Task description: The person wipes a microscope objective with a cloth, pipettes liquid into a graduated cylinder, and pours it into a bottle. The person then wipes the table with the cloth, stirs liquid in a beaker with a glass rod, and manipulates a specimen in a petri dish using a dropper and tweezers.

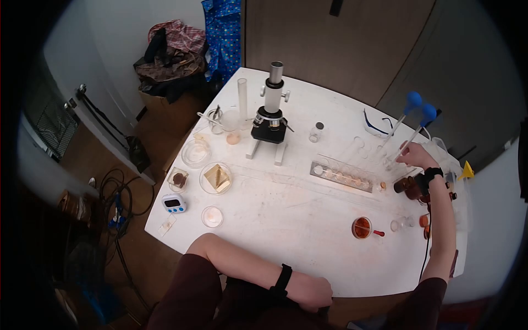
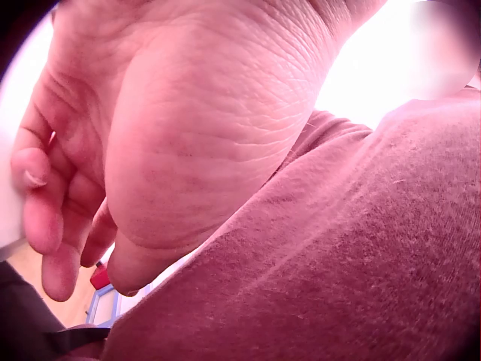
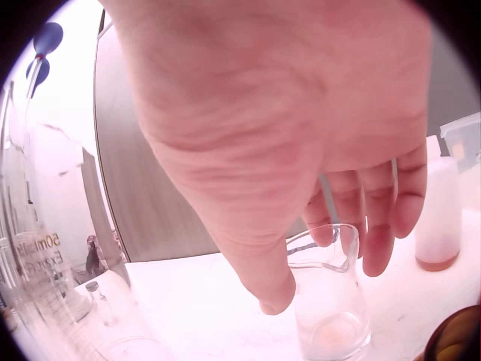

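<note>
I've got the thumb and fingers of my right grip (image 3: pixel 301 128) around one spouted beaker (image 3: pixel 331 323) near the far right corner of the surface (image 1: pixel 297 231), can't tell if they're actually squeezing, while my left grip (image 1: pixel 314 291) hangs loose with nothing in it. I'd guess this is the picking-up-or-setting-down bit, so next calls for a firm hold or clean let-go. Count: two blue bulbs (image 1: pixel 414 99), one microscope (image 1: pixel 268 118), one tube rack (image 1: pixel 341 183).

left hand (image 2: pixel 176 143) | loosely curled | reddish cloth (image 2: pixel 323 248) beside | red object (image 2: pixel 99 277) beyond
</note>
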The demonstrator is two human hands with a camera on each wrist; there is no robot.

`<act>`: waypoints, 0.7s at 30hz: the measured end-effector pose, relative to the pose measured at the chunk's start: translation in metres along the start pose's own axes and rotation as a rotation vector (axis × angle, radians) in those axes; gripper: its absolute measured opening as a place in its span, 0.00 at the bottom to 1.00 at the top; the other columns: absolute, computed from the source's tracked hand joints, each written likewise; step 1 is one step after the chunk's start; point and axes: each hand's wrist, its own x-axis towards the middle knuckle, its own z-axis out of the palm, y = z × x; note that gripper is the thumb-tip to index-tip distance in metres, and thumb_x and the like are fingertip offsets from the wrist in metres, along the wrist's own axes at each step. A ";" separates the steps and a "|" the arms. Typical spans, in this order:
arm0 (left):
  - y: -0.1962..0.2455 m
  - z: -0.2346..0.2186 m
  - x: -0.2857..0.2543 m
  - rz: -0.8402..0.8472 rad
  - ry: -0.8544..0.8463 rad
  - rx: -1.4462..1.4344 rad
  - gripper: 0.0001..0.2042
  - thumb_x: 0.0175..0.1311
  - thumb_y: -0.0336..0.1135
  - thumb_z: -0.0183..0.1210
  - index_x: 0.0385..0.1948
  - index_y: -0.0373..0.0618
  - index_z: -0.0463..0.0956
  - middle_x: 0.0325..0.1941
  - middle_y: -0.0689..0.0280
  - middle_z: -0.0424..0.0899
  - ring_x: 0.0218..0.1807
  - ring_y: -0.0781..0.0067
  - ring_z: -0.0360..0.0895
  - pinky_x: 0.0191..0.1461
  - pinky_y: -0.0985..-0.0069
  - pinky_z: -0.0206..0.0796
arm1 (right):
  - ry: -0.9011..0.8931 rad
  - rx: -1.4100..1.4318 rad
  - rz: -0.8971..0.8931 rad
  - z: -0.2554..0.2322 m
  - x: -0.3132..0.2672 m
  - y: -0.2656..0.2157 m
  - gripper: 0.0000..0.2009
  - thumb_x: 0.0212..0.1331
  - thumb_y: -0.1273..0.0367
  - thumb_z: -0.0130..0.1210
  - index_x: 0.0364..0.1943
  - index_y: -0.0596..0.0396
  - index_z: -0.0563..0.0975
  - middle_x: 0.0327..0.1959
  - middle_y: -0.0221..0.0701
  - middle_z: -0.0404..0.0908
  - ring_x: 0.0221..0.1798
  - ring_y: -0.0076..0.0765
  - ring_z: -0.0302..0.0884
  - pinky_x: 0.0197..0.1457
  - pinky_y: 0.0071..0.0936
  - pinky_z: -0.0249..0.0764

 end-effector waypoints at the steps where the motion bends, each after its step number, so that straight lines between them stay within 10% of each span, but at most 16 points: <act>1: -0.001 0.000 0.002 0.040 -0.026 -0.003 0.15 0.63 0.42 0.66 0.33 0.35 0.82 0.26 0.49 0.85 0.36 0.42 0.85 0.41 0.52 0.77 | 0.019 -0.067 -0.030 -0.002 -0.004 0.000 0.33 0.53 0.58 0.76 0.60 0.60 0.79 0.44 0.37 0.85 0.40 0.34 0.88 0.42 0.30 0.86; 4: 0.001 -0.002 0.004 -0.021 -0.156 -0.010 0.16 0.67 0.44 0.65 0.36 0.37 0.80 0.27 0.51 0.85 0.36 0.43 0.85 0.42 0.51 0.77 | 0.009 -0.062 0.047 -0.022 -0.030 -0.009 0.39 0.58 0.52 0.70 0.70 0.60 0.74 0.59 0.48 0.85 0.60 0.49 0.85 0.65 0.37 0.79; 14: 0.007 -0.011 -0.002 -0.071 -0.142 -0.030 0.13 0.73 0.41 0.63 0.37 0.38 0.76 0.26 0.55 0.84 0.33 0.47 0.85 0.39 0.55 0.76 | 0.263 0.331 0.204 -0.027 -0.198 -0.032 0.14 0.72 0.61 0.62 0.48 0.58 0.78 0.41 0.29 0.84 0.43 0.20 0.81 0.43 0.22 0.75; 21: 0.008 -0.017 -0.002 -0.060 -0.079 -0.069 0.14 0.73 0.41 0.62 0.35 0.38 0.74 0.22 0.54 0.80 0.30 0.45 0.82 0.35 0.53 0.74 | 0.341 0.262 -0.134 0.042 -0.299 -0.050 0.19 0.64 0.69 0.68 0.56 0.59 0.78 0.52 0.36 0.83 0.45 0.33 0.83 0.47 0.30 0.77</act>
